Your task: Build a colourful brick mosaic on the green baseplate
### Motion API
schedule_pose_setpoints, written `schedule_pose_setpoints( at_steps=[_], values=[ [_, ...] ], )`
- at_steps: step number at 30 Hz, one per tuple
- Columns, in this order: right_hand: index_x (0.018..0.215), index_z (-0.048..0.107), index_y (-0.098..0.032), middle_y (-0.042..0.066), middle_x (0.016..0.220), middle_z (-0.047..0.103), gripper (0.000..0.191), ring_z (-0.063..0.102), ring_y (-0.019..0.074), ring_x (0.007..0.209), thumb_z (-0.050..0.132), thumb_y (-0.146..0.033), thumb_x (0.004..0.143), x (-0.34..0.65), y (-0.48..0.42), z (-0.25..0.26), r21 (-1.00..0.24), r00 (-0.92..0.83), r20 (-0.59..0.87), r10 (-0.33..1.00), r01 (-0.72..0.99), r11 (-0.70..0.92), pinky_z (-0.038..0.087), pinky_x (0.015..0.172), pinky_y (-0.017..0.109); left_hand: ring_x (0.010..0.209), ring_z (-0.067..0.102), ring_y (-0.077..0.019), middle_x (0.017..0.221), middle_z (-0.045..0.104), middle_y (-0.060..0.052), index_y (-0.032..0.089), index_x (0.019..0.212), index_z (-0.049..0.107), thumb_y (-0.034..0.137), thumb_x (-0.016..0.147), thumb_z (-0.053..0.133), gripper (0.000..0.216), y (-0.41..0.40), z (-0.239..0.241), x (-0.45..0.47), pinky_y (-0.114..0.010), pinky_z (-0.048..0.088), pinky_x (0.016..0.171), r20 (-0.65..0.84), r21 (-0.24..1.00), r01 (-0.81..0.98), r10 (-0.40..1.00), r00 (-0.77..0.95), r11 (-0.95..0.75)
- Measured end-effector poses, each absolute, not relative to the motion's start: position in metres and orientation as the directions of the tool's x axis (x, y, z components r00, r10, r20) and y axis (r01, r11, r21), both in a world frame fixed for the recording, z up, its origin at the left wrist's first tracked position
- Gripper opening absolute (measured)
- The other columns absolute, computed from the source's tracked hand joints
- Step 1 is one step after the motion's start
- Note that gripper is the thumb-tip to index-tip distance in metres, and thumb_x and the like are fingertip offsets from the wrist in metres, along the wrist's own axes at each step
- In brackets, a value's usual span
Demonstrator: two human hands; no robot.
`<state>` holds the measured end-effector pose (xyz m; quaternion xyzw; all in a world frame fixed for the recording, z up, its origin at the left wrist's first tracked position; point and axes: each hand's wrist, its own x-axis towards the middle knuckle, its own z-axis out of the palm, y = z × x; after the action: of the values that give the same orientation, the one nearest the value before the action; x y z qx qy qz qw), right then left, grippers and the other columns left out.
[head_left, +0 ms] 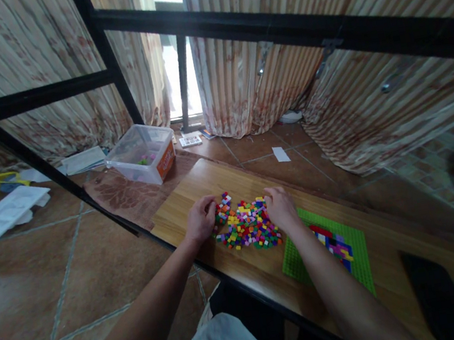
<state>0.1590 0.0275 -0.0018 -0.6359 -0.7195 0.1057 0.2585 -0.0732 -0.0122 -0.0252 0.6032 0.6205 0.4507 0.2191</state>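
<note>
A heap of small colourful toy bricks (pixel 247 224) is spread on the wooden table between my two hands. My left hand (pixel 201 219) rests at the heap's left edge, fingers curled in close to the bricks. At the right edge, my right hand (pixel 280 206) is also curled, its fingertips against the bricks. Whether either hand pinches a brick is too small to make out. Under my right forearm lies a green baseplate (pixel 355 241), partly hidden, with red, blue, pink and yellow bricks (pixel 339 247) on it.
The wooden table (pixel 195 190) runs diagonally, with a dark phone-like slab (pixel 436 291) at its right. On the floor beyond stands a clear plastic box (pixel 133 156) holding a few pieces. Black metal bars (pixel 228 22) cross in front of the curtains. A white tray (pixel 5 211) lies left.
</note>
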Motion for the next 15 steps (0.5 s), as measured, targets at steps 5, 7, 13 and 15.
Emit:
schedule_pose_setpoints(
  at_steps=[5,7,13,15],
  values=[
    [0.093,0.073,-0.021,0.011,0.106,0.062,0.021,0.054,0.0244,0.106,0.054,-0.023,0.084,0.161,0.043,-0.011,-0.477,-0.103,0.183,0.978,0.86,0.18,0.039,0.099,0.038,0.089,0.065,-0.0187,0.096,0.071,-0.006,0.019,0.099,0.069,0.028,0.087,0.051,0.023,-0.011,-0.026,-0.073,-0.031,0.051,0.084,0.265,0.825,0.549,0.949,-0.171,-0.132],
    [0.089,0.072,-0.021,0.01,0.103,0.062,0.019,0.055,0.0234,0.104,0.055,-0.025,0.084,0.162,0.043,-0.013,-0.484,-0.097,0.168,0.981,0.859,0.168,0.039,0.097,0.038,0.09,0.065,-0.0188,0.096,0.071,-0.006,0.019,0.099,0.069,0.027,0.087,0.051,0.023,-0.011,-0.027,-0.073,-0.032,0.051,0.085,0.266,0.826,0.548,0.949,-0.171,-0.132],
    [0.082,0.069,-0.018,0.007,0.093,0.064,0.012,0.058,0.0202,0.091,0.059,-0.026,0.08,0.163,0.038,-0.013,-0.528,-0.069,0.153,0.986,0.837,0.141,0.043,0.088,0.035,0.089,0.065,-0.019,0.095,0.071,-0.006,0.019,0.1,0.069,0.025,0.086,0.052,0.023,-0.012,-0.026,-0.072,-0.032,0.051,0.085,0.278,0.827,0.545,0.943,-0.185,-0.137],
    [0.08,0.067,-0.019,0.005,0.087,0.066,0.012,0.06,0.0186,0.085,0.059,-0.027,0.08,0.163,0.036,-0.01,-0.553,-0.072,0.152,0.986,0.82,0.145,0.045,0.083,0.033,0.088,0.065,-0.0189,0.094,0.071,-0.006,0.019,0.099,0.069,0.025,0.086,0.052,0.023,-0.011,-0.026,-0.072,-0.032,0.051,0.085,0.279,0.827,0.546,0.942,-0.187,-0.136]
  ],
)
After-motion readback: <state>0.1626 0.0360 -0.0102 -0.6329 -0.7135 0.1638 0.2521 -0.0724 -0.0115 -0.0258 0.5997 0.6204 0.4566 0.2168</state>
